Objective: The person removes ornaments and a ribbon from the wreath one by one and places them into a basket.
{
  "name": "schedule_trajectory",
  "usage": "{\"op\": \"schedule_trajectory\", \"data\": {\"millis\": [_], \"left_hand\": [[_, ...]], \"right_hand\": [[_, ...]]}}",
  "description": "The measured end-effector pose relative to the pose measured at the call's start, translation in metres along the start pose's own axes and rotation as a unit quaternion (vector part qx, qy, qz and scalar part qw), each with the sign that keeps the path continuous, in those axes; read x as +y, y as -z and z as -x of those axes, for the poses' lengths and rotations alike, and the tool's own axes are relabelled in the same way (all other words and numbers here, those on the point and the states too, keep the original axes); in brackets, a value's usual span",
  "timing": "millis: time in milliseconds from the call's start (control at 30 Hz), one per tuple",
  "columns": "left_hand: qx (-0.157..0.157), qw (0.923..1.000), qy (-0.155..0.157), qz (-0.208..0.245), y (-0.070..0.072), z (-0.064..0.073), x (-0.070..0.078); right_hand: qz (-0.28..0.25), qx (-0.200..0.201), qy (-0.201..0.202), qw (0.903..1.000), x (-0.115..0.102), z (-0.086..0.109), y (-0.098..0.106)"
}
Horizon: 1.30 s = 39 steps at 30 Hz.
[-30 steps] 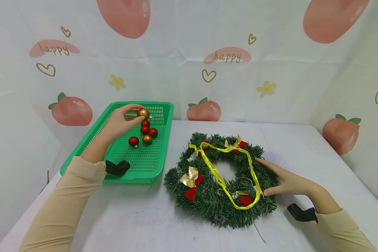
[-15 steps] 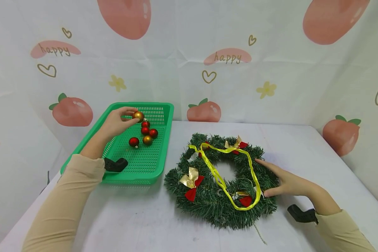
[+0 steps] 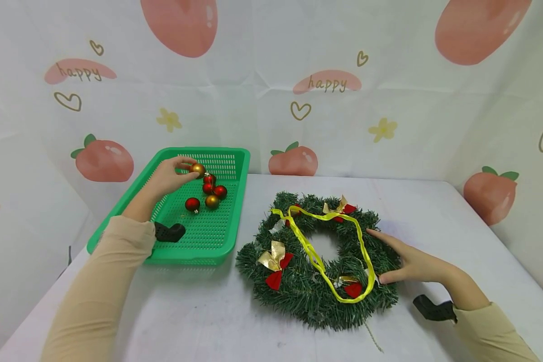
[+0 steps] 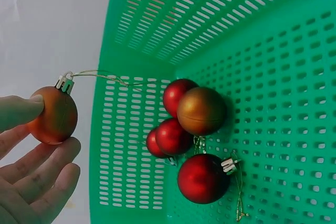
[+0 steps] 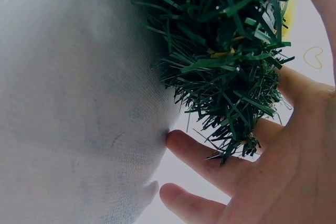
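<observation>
In the head view my left hand (image 3: pixel 164 177) hovers over the green basket (image 3: pixel 185 255), pinching a gold Christmas bauble (image 4: pixel 55 116) between thumb and fingers. A thin gold hanging loop trails from its metal cap toward the basket wall. Below it lie several red baubles (image 4: pixel 202 178) and another gold bauble (image 4: pixel 202 111). My right hand (image 3: pixel 421 262) touches the right edge of a green wreath (image 3: pixel 289 296), fingers spread and nearly straight. Close up in the right wrist view, the wreath's green tinsel (image 5: pixel 226 72) sits between thumb and fingers.
A yellow ribbon (image 3: pixel 350 300) loops across the wreath, which carries gold and red bows (image 3: pixel 273 261). The basket stands left of it on a white table (image 3: pixel 199 311). A printed cloth (image 3: pixel 253 90) hangs behind.
My left hand has shifted slightly left and down with the gold bauble, lower over the basket. My right hand and the wreath have stayed in place.
</observation>
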<state>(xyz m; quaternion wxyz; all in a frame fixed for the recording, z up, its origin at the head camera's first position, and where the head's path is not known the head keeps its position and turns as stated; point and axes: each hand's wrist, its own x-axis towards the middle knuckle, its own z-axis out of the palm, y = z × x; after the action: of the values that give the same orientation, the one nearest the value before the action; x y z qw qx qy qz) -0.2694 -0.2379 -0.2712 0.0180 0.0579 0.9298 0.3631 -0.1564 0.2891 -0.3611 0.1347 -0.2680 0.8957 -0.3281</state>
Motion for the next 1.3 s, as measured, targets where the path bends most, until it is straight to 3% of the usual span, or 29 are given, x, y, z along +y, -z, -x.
{"op": "schedule_trajectory", "data": {"millis": [633, 1300], "left_hand": [[-0.005, 0.9992, 0.01, -0.037, -0.003, -0.008, -0.002], [-0.007, 0.9992, 0.018, -0.035, -0.005, -0.012, -0.007]], "right_hand": [[0.005, 0.001, 0.001, 1.0, 0.0, -0.001, 0.0], [0.005, 0.005, 0.0, 1.0, 0.004, 0.001, 0.0]]}}
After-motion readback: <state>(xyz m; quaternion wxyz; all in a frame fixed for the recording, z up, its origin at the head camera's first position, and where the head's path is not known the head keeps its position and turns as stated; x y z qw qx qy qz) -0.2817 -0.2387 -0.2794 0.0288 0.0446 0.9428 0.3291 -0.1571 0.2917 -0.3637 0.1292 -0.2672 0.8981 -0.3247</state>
